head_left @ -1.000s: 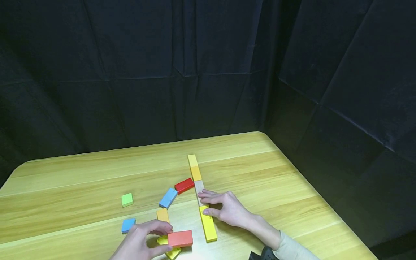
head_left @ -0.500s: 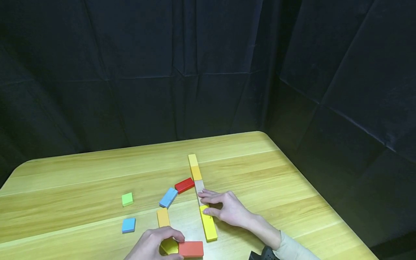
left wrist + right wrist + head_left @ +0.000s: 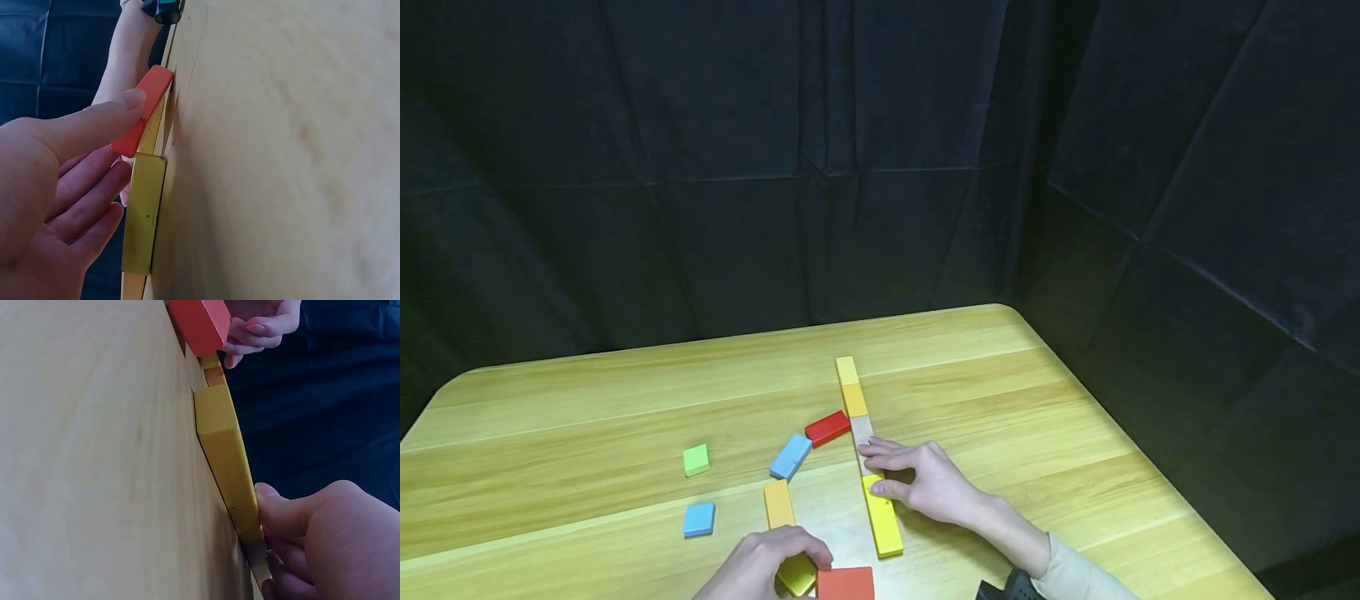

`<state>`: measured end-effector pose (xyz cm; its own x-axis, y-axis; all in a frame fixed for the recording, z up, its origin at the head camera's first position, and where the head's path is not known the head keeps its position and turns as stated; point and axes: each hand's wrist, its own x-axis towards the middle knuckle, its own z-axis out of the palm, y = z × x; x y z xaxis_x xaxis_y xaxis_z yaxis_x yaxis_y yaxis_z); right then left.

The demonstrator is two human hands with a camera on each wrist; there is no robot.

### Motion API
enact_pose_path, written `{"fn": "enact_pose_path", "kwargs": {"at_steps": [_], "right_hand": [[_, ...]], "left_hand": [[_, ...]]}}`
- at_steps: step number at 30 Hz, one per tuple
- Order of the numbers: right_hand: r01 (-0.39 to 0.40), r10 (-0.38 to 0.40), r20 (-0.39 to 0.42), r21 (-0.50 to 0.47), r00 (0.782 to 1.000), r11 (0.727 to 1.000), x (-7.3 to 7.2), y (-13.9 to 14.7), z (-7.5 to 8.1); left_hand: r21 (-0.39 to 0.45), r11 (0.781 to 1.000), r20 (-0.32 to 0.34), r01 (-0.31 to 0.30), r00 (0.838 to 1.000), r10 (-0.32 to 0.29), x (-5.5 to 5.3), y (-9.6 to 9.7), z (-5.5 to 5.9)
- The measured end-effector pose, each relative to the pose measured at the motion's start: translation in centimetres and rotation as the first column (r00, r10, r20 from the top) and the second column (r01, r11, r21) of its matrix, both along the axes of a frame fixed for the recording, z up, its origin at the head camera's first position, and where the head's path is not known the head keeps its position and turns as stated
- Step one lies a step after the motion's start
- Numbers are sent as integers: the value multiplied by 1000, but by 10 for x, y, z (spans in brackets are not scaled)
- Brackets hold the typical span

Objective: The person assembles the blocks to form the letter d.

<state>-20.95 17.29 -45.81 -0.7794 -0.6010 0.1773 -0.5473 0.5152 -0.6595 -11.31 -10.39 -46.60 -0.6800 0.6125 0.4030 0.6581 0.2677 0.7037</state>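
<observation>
In the head view my left hand [image 3: 760, 565] pinches a coral-red block [image 3: 845, 584] between thumb and fingers. This block [image 3: 153, 94] is tilted in the left wrist view, close to the table. A yellow block [image 3: 797, 573] lies beside that hand, partly hidden under it in the head view. My right hand [image 3: 928, 483] rests with relaxed fingers on a straight row of blocks. Its thumb touches the long yellow block [image 3: 883, 525], and its fingertips lie on the whitish wooden block [image 3: 861, 429], which they partly cover.
Ahead in the row lie an orange block [image 3: 853, 400] and a pale yellow one [image 3: 847, 370]. A red block [image 3: 827, 428], a blue block [image 3: 791, 456] and a light orange block [image 3: 778, 503] curve from it. Green [image 3: 696, 459] and blue [image 3: 698, 519] pieces lie left.
My left hand has moved right and toward the front table side, carrying the coral-red block, which is now partly cut off at the bottom. My right hand has stayed in place.
</observation>
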Motion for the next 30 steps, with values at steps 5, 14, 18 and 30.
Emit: {"fn": "enact_pose_path", "kwargs": {"at_steps": [5, 14, 18, 30], "right_hand": [[0, 0, -2, 0, 1000, 1000, 0, 0, 0], [-1, 1, -8, -2, 1000, 1000, 0, 0, -1], [-4, 4, -5, -6, 1000, 1000, 0, 0, -1], [4, -4, -4, -3, 1000, 1000, 0, 0, -1]], "left_hand": [[-11, 1000, 4, 7, 1000, -7, -1, 1, 0], [-40, 999, -39, 10, 999, -11, -3, 5, -1], [-55, 998, -99, 7, 995, -12, -5, 5, -4], [-122, 992, -185, 5, 982, -28, -7, 4, -7]]}}
